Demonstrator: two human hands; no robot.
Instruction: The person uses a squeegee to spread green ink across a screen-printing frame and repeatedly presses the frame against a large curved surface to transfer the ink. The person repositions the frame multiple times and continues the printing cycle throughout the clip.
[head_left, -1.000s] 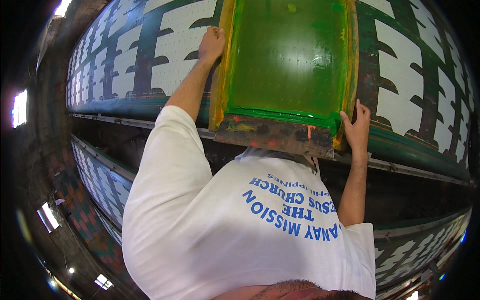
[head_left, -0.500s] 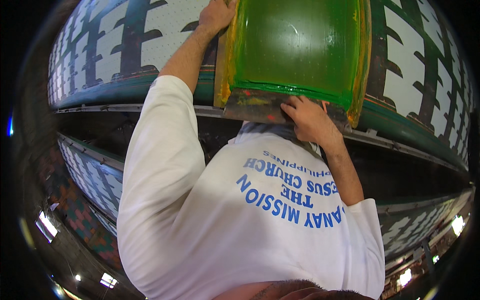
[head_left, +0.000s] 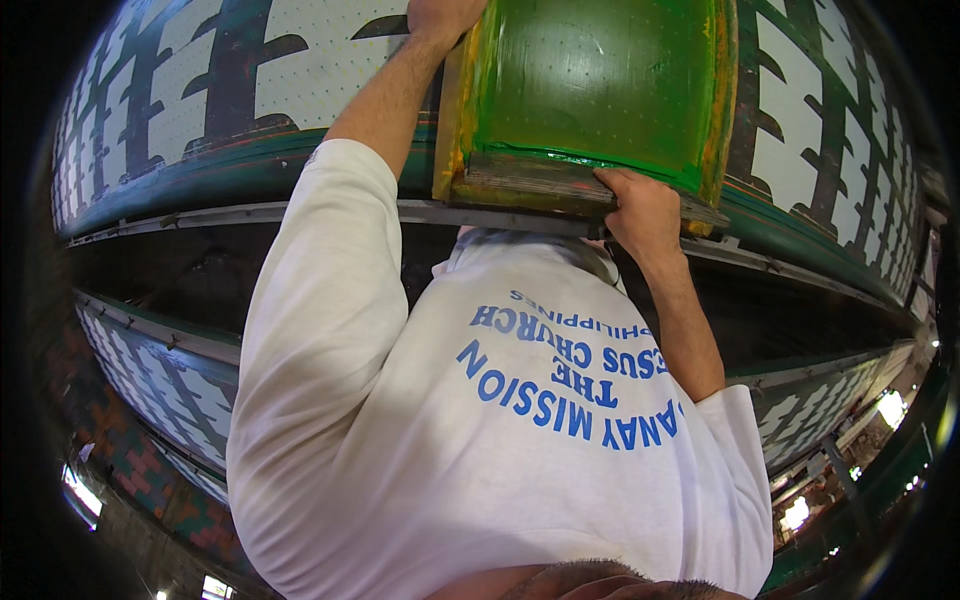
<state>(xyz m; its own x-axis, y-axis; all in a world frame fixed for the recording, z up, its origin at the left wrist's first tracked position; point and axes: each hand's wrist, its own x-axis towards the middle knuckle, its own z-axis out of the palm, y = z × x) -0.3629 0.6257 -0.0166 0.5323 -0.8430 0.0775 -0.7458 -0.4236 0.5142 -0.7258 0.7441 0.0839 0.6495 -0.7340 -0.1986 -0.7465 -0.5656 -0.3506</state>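
A screen printing frame [head_left: 452, 130] with green ink on its mesh [head_left: 600, 80] lies on the long table in front of me. My right hand [head_left: 645, 212] is closed round the right part of a wide wooden squeegee [head_left: 530, 183], its thumb along the top edge. The squeegee spans the near end of the mesh, against a wet line of green ink. My left hand [head_left: 446, 16] holds the frame's left side near the picture's upper edge. Its fingertips are partly cut off there.
The printing table [head_left: 330, 185] bends away on both sides, covered with pale panels [head_left: 300, 80] with dark shapes between them. A metal rail [head_left: 200, 222] runs along its near edge. Another patterned table [head_left: 160, 360] stands behind me. Bright openings show at the lower left and right.
The squeegee has tipped so its layered top edge now faces up. My right hand has shifted from fingers on its face to a grip round it. My left hand stays at the frame.
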